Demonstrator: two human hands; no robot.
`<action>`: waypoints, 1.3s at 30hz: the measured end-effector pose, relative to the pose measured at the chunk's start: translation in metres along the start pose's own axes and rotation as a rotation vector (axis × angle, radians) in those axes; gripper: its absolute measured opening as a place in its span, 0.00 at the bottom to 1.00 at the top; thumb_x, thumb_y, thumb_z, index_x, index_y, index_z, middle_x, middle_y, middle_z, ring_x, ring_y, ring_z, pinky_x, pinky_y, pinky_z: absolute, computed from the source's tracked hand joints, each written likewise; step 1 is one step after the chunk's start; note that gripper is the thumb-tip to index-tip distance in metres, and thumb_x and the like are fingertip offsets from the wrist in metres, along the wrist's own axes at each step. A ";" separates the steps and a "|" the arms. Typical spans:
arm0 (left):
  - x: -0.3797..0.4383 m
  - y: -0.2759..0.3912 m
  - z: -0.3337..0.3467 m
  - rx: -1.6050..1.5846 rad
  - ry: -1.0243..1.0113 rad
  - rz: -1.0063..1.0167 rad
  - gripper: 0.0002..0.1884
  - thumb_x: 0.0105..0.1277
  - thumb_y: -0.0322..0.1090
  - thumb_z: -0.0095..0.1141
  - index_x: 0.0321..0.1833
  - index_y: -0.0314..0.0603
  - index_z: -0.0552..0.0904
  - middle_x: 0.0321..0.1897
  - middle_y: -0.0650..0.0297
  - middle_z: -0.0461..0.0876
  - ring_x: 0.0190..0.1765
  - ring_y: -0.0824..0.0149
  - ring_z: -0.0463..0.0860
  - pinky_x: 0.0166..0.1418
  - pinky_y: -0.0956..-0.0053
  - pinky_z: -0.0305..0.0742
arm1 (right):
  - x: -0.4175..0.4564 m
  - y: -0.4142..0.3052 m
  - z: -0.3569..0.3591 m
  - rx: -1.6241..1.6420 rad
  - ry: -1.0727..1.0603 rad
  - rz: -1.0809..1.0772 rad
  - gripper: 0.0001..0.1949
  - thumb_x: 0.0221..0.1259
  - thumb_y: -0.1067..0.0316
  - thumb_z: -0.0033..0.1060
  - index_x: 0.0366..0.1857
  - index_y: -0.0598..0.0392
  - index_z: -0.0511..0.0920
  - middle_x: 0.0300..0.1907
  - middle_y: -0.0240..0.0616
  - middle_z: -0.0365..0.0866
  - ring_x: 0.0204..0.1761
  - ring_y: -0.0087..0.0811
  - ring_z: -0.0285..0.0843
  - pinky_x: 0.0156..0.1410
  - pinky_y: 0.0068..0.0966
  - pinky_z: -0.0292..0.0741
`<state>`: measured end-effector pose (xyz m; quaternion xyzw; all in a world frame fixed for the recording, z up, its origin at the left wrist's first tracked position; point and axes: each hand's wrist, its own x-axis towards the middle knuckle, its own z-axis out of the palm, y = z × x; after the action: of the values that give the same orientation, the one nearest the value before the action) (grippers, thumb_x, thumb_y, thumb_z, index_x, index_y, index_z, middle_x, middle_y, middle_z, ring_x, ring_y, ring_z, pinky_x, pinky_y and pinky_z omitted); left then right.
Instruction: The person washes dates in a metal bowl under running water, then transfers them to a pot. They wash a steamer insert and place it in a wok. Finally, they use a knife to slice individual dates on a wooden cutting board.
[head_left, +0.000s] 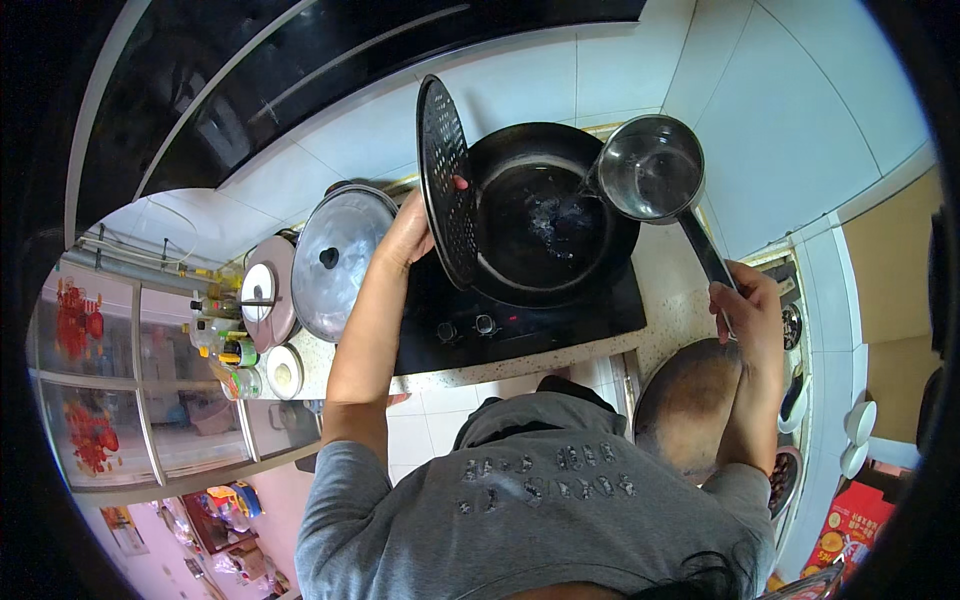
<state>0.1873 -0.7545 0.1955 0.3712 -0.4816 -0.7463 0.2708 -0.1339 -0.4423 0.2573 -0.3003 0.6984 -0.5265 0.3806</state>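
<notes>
My left hand (414, 229) holds a round, perforated black metal steamer rack (444, 180) on edge by the left side of a large black wok (525, 296); a fingertip shows at its perforated face. My right hand (742, 301) grips the long handle of a metal water ladle (652, 169), whose bowl is over the wok's upper right rim. The ladle's spout points left towards the wok. In the wok's bottom lies a little clear liquid (559, 225) with bright reflections. The wok stands on a black cooktop (525, 337) with two knobs and a small red light.
Left of the cooktop are a domed metal lid (341, 262) with a black knob, a pinkish round lid (277, 322) and several bottles (217, 330). A round wooden cutting board (686, 405) lies at the right. A black range hood (300, 75) hangs above.
</notes>
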 end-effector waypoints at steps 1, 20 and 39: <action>0.000 -0.002 -0.002 -0.002 -0.001 0.000 0.18 0.75 0.52 0.51 0.49 0.43 0.80 0.38 0.63 0.83 0.38 0.71 0.84 0.40 0.76 0.83 | 0.003 -0.001 0.001 -0.010 0.000 -0.011 0.12 0.61 0.75 0.59 0.48 0.68 0.81 0.21 0.31 0.76 0.13 0.16 0.67 0.16 0.16 0.61; 0.002 -0.011 0.009 -0.012 0.043 0.094 0.18 0.75 0.50 0.53 0.51 0.42 0.81 0.39 0.65 0.81 0.38 0.71 0.83 0.40 0.75 0.83 | 0.020 0.003 0.009 -0.132 0.050 -0.065 0.18 0.63 0.75 0.61 0.57 0.66 0.78 0.25 0.28 0.76 0.20 0.15 0.66 0.23 0.17 0.63; -0.003 -0.013 0.011 0.046 0.054 0.141 0.21 0.74 0.51 0.54 0.54 0.39 0.81 0.41 0.63 0.81 0.40 0.71 0.83 0.40 0.77 0.82 | 0.035 0.020 0.022 -0.579 0.095 -0.606 0.21 0.57 0.77 0.61 0.57 0.59 0.79 0.35 0.50 0.85 0.34 0.45 0.85 0.41 0.34 0.79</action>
<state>0.1797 -0.7421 0.1874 0.3627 -0.5160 -0.7038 0.3269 -0.1341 -0.4770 0.2268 -0.5622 0.7143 -0.4099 0.0757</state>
